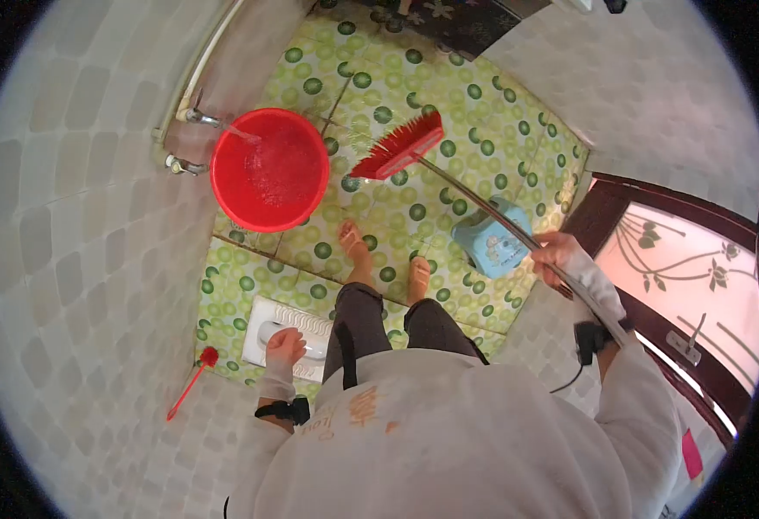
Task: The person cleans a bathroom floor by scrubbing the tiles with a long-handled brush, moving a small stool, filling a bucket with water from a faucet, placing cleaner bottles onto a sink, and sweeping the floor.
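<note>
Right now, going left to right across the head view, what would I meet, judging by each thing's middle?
Red brush, red tub, red broom head, blue stool, the person's right hand, patterned door pane.

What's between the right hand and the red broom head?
In the head view, the broom handle, crossing in front of the blue stool, with patterned floor behind.

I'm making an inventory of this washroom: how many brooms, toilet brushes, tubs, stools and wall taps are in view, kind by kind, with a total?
Broom: 1
Toilet brush: 1
Tub: 1
Stool: 1
Wall taps: 2
Total: 6
</note>
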`<state>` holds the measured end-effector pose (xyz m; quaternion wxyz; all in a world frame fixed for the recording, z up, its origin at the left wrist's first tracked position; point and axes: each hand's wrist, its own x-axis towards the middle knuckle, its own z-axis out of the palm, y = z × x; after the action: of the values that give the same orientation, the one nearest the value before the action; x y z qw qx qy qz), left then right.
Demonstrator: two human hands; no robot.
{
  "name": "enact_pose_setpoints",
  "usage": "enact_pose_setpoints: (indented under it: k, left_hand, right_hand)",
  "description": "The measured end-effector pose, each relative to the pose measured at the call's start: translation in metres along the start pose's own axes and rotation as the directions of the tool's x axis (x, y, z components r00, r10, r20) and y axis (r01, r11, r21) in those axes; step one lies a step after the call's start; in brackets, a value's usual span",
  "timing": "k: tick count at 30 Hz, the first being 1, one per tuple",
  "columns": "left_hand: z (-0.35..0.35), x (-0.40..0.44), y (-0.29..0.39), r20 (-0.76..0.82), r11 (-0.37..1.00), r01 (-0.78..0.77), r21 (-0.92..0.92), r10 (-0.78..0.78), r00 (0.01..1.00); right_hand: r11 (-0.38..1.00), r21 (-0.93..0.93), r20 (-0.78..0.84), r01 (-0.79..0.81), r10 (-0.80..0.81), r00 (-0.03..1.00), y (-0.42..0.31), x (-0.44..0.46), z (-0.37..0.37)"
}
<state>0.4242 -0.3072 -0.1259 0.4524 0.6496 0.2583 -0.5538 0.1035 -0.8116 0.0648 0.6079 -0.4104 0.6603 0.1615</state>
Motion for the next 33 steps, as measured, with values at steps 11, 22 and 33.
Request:
enact_pose_setpoints:
  k: [11,22,33]
  left_hand:
    - [0.065,-0.071,-0.042,-0.108,0.997,-0.07,0.026,0.072,0.992]
    - [0.103,-0.069,-0.152,0.042,0.978,-0.068,0.195,0.061,0.997]
    - [0.122,-0.13,-0.143,0.018,0.985,-0.137,0.108,0.136,0.991]
  right_hand:
    - [0.855,0.3,-0.181,0.424,-0.386,0.905,0.048,0.068,-0.092]
    - [0.946,0.319,0.117,0.053,-0.095,0.989,0.192,-0.005,-0.087]
    - [0.771,0.558,-0.247,0.307,-0.199,0.948,0.181,0.08,-0.228]
